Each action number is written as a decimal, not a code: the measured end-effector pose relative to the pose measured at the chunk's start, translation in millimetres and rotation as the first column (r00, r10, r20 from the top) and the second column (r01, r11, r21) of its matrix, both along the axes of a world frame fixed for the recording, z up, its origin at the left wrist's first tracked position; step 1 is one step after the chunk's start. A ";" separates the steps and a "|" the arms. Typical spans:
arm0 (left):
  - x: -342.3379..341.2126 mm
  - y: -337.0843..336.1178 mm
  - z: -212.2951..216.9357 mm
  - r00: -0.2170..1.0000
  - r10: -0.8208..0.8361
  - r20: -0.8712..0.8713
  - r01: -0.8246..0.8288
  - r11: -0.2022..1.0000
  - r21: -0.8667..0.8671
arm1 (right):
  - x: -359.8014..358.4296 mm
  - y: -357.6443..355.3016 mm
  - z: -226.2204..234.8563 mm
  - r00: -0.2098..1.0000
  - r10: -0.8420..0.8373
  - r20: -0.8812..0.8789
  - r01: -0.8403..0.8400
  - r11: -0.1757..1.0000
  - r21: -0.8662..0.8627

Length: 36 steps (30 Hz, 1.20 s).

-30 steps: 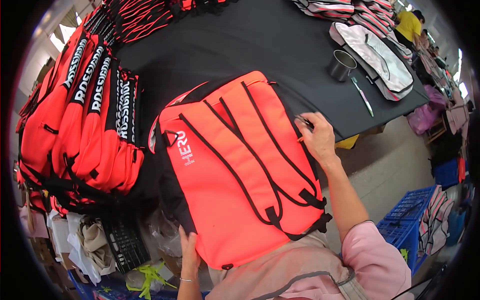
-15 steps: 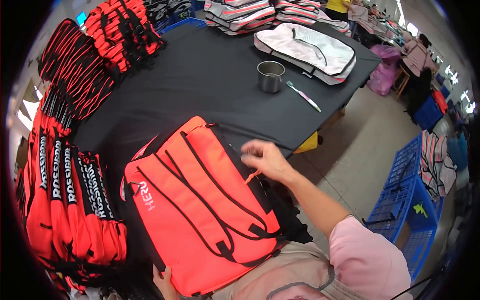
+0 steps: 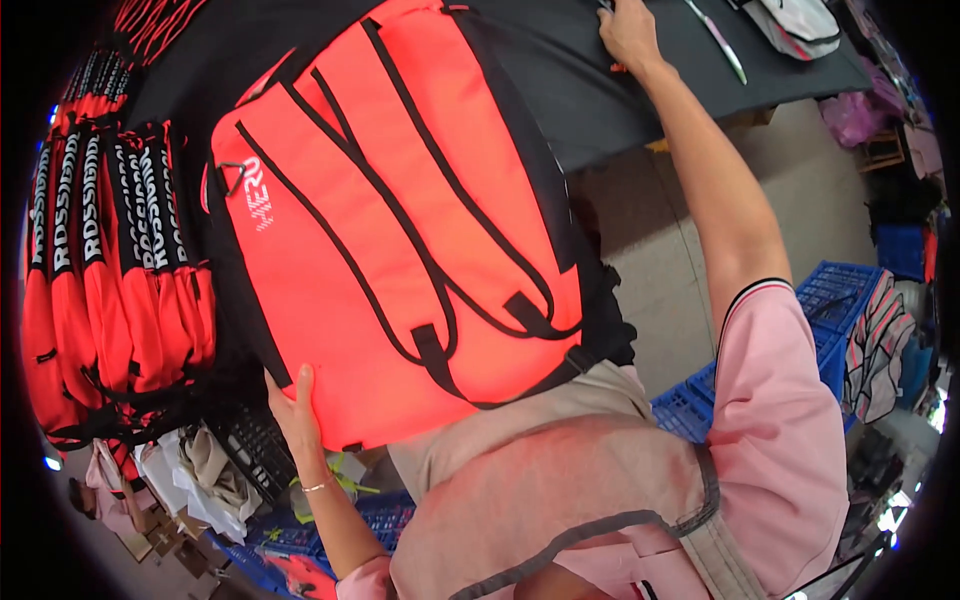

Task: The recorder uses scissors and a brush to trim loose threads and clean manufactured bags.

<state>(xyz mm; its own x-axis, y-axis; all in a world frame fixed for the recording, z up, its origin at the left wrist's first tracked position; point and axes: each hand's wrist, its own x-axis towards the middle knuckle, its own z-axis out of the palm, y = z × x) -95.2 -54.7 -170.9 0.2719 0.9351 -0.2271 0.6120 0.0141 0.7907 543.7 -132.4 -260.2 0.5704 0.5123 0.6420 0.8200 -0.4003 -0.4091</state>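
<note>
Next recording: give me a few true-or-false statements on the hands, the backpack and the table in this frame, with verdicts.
1. The left hand grips the lower edge of the orange backpack. True.
2. The backpack shows its black shoulder straps facing up. True.
3. The right hand rests on the backpack's straps. False: it reaches away to the black table, apart from the backpack.
4. The table top is white. False: it is black.
5. More orange bags are stacked to the person's left. True.
</note>
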 end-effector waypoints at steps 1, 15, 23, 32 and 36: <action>-2.3 -1.9 -1.3 1.000 0.025 0.016 -0.025 1.000 -0.001 | -2.4 2.7 -1.3 1.000 0.011 0.029 -0.011 1.000 0.006; 42.2 -5.7 22.9 0.948 -0.037 -0.315 0.250 0.698 0.671 | -13.4 -3.4 32.9 0.991 -0.103 -0.082 0.084 0.975 -0.205; 187.0 11.4 49.0 0.762 -0.546 -0.349 0.599 0.389 0.700 | -49.0 -30.5 42.5 0.999 -0.047 -0.003 0.047 0.993 0.108; 202.5 -78.0 13.0 0.235 -0.897 -0.373 0.963 0.161 0.218 | 21.0 -145.3 38.9 0.785 -0.610 0.109 0.611 0.732 -0.301; 170.3 -90.1 30.7 -0.048 -0.999 -0.024 0.983 -0.052 0.176 | 31.0 -141.8 47.6 0.821 -0.529 0.215 0.566 0.708 -0.423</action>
